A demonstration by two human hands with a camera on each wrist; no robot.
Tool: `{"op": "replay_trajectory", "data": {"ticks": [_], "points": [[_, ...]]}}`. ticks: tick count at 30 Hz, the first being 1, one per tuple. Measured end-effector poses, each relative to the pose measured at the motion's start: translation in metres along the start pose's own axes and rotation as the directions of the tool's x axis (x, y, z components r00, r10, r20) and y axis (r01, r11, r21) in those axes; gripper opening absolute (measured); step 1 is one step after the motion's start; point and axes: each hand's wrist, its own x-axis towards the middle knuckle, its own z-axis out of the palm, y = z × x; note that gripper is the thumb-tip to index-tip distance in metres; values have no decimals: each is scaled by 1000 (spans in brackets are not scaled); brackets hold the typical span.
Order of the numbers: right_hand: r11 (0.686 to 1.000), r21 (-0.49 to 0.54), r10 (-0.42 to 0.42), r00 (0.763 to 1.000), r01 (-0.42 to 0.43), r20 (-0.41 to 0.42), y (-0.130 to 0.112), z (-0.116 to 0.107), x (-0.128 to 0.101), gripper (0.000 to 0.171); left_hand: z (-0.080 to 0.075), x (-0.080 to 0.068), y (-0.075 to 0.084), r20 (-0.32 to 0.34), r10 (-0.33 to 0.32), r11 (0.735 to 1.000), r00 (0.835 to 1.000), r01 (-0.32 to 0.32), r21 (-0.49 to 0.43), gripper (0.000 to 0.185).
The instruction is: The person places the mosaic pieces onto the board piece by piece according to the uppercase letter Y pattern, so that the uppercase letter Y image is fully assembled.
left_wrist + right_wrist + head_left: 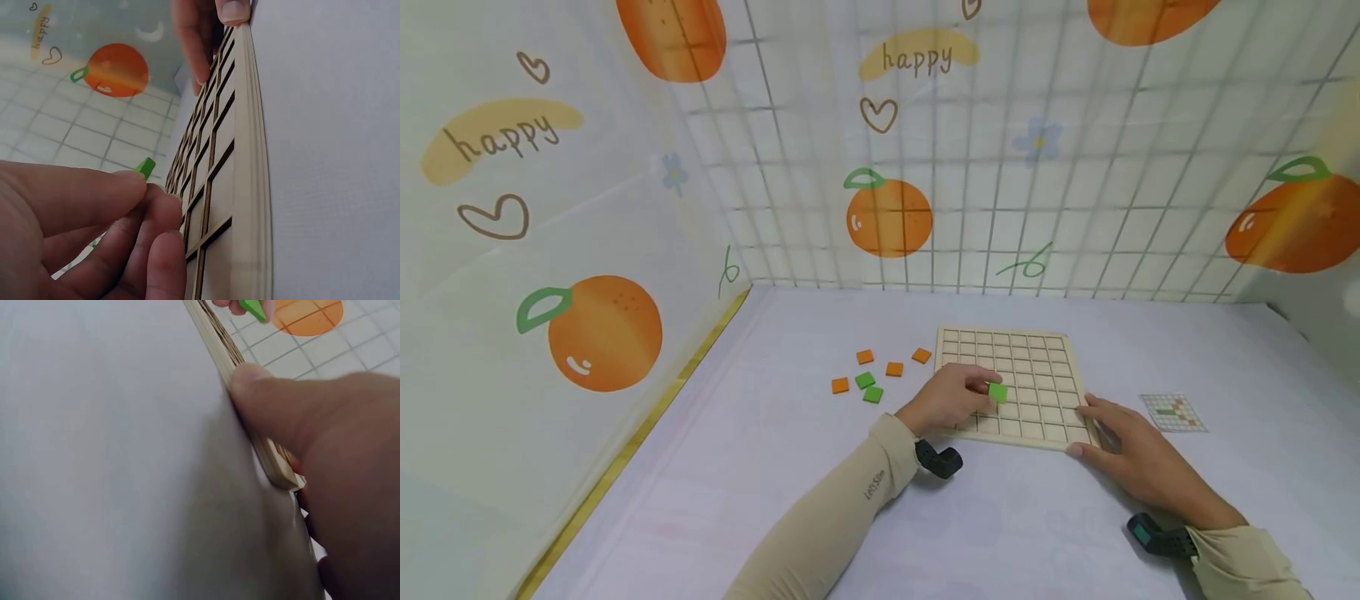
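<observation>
A wooden grid board (pixel 1007 387) lies flat on the white table. My left hand (pixel 988 390) hovers over its near-left squares and pinches a green tile (pixel 997 392) between thumb and fingertips. In the left wrist view the green tile (pixel 147 167) pokes out above my fingers (pixel 125 194), just beside the board (pixel 231 156). My right hand (pixel 1086 429) holds the board's near right corner. Its thumb (pixel 294 406) presses the board edge (pixel 219 350), with the fingers on the other side of the corner.
Left of the board lie loose tiles: orange ones (pixel 865 357) (pixel 893 368) (pixel 921 355) (pixel 839 385) and two green ones (pixel 865 380) (pixel 872 394). A small pattern card (pixel 1172 412) sits right of the board. Printed walls close in the back and left.
</observation>
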Motion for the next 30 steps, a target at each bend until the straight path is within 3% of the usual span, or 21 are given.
{"op": "replay_trajectory", "data": {"ticks": [12,30], "points": [[1000,0,-16,1000,16,-7,2,1,-1,78,9,-1,7,-16,40,989,999,-37,143,32],[998,31,-48,999,48,-19,4,2,1,75,14,0,10,0,63,987,998,-62,151,32]]}}
